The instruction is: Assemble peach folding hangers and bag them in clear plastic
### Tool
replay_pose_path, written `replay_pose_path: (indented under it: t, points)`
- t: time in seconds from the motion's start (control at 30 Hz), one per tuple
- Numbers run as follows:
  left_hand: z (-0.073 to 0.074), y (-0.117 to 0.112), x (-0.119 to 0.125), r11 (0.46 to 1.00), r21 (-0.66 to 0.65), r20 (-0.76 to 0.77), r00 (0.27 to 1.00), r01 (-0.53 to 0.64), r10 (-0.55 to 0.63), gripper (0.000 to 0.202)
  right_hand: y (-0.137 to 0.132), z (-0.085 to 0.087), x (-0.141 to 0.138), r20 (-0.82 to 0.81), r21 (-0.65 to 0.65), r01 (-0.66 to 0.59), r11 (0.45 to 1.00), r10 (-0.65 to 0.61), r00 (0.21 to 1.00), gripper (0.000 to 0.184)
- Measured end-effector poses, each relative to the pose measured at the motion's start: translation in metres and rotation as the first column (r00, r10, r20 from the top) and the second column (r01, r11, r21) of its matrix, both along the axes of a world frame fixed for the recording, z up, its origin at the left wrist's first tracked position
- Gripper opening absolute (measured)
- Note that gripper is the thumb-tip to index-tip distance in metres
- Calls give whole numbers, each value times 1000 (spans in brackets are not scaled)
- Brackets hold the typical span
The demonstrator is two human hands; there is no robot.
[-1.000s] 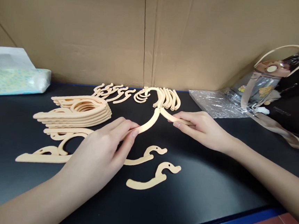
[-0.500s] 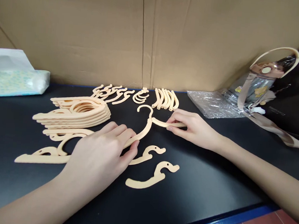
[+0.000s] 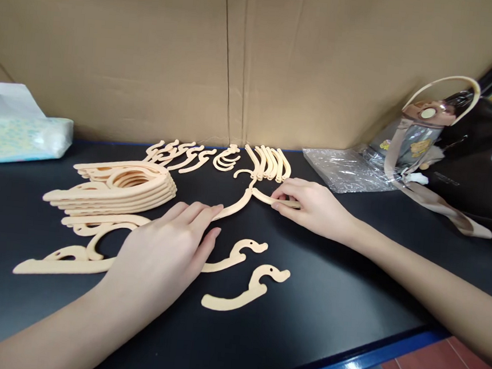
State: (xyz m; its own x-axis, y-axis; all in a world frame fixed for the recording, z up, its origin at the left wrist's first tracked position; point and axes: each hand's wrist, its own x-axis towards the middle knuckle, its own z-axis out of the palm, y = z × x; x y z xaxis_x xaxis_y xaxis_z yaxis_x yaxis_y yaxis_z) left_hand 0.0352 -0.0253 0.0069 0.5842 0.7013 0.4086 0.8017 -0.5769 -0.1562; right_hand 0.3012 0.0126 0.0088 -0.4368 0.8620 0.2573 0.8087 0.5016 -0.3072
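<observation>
A cream plastic folding clothes hanger lies spread between my hands, its small hook pointing away from me. My left hand has its fingers curled over the hanger's left arm, with the thumb a little below it. Between thumb and fingers, my right hand pinches the right arm. Closer to me on the table are two loose curved hanger arms, one nearer and one farther, partly behind my left hand. Beside that hand sits a folded hanger, its right end hidden.
Stacked folded hangers stand at left. Along the back lie loose arms, hooks and curved strips. A tissue pack is far left; a plastic bag, strapped bottle and black bag are right.
The hanger has moved slightly away from me and its hook has tipped down toward the back. My left thumb has parted a little from the hanger's arm. The view has shifted slightly.
</observation>
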Motion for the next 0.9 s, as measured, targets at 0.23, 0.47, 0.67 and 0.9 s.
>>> replay_pose_path:
  t: [0.23, 0.47, 0.67, 0.9]
  points:
    - [-2, -3, -1, 986, -121, 58, 992, 116, -109, 35, -3, 10, 4, 96, -65, 41, 997, -34, 995, 13]
    - [-2, -8, 4, 942, -143, 88, 952, 302, -292, 21, -3, 8, 7, 145, 0, -31, 1000, 30, 989, 18]
    - [0, -10, 6, 921, -158, 133, 932, 356, -337, 17, -16, 12, -3, 46, 87, -264, 961, 261, 964, 18]
    - [4, -15, 8, 906, -115, 121, 911, 407, -394, 16, -30, 13, -14, -48, -103, -503, 858, 500, 865, 15]
